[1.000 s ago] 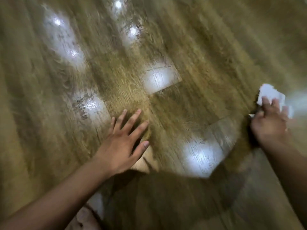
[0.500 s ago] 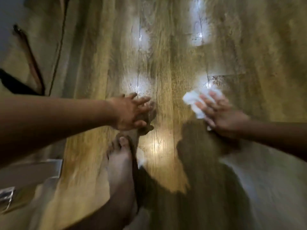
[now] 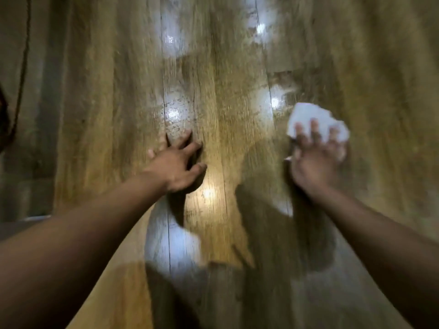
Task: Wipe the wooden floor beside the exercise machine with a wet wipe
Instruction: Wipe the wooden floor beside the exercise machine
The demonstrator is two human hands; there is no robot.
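Two hands are working the wooden floor (image 3: pixel 225 143): my left hand (image 3: pixel 177 166) is bracing flat, fingers spread, released; my right hand (image 3: pixel 316 160) is pressing the crumpled wet wipe (image 3: pixel 308 117) down under its fingers.

crumpled white wet wipe (image 3: pixel 318 121) pressed on glossy wooden floor (image 3: pixel 225 96)

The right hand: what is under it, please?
Under the right hand lies a crumpled white wet wipe, pressed on the wooden floor. Its far part shows beyond the fingers; the part beneath the palm is covered.
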